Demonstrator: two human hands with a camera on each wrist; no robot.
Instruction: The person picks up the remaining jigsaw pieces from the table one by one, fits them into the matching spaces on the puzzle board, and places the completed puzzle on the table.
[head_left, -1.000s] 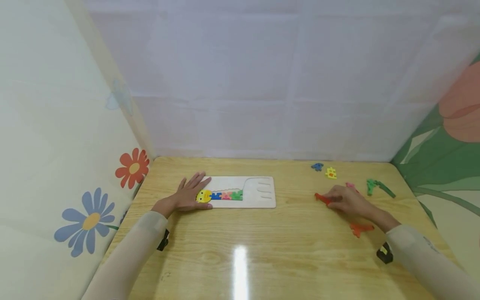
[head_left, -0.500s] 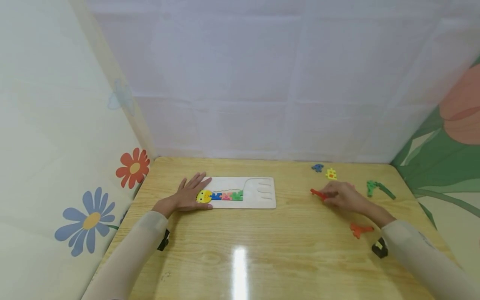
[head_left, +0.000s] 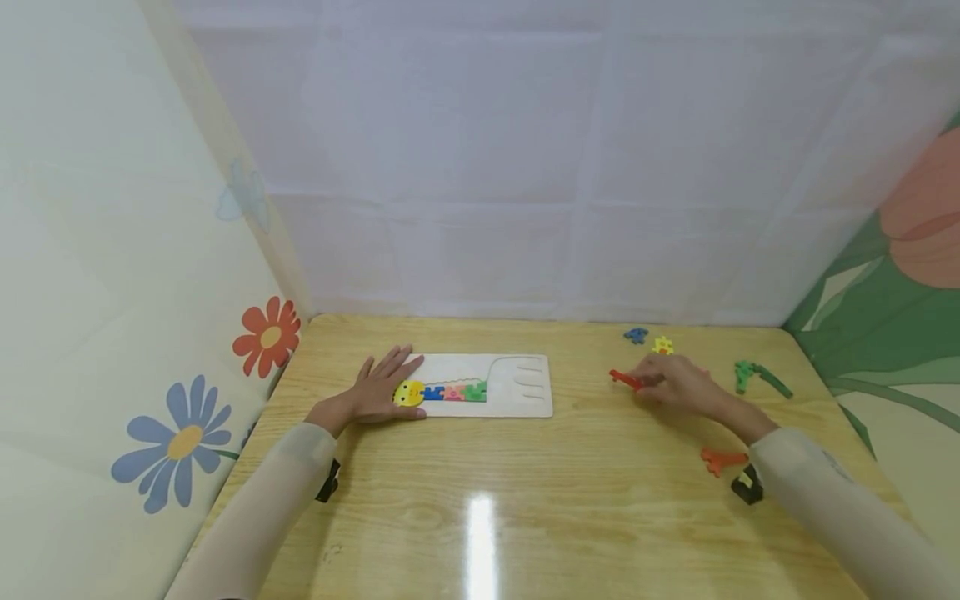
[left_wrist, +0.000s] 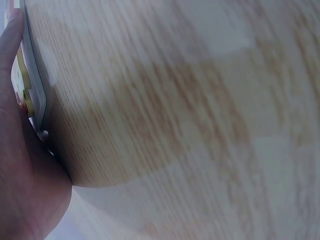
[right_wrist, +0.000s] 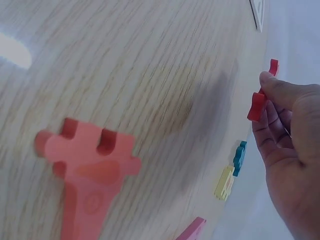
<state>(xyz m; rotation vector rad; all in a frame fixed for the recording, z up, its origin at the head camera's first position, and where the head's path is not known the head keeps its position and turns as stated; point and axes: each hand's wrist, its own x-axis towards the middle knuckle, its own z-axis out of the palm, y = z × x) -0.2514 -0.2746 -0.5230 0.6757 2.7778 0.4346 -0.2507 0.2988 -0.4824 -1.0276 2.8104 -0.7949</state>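
My left hand (head_left: 375, 396) rests with spread fingers on the left end of a white puzzle board (head_left: 457, 363). In the board's recess lie a yellow animal-head piece (head_left: 409, 392), a blue piece (head_left: 433, 393), a pink piece (head_left: 454, 392) and a green piece (head_left: 476, 391). Outlined hollows show toward the right end. The left wrist view shows the thumb side of that hand against the board's edge (left_wrist: 37, 90). Right of the board, my right hand (head_left: 678, 385) pinches a red puzzle piece (right_wrist: 257, 106) between thumb and fingers, above the table; the fingers partly cover it.
An orange-red piece (head_left: 723, 461) lies near the right wrist. Behind the right hand are a blue piece (head_left: 636, 335), a yellow piece (head_left: 663, 344) and a mostly hidden pink one (right_wrist: 192, 229). Farther right lie a green piece (head_left: 744, 375) and a long dark-green strip (head_left: 772, 382).
My right hand has moved left and slightly away from me, carrying the red puzzle piece toward the board. My left hand and the board stay where they were.
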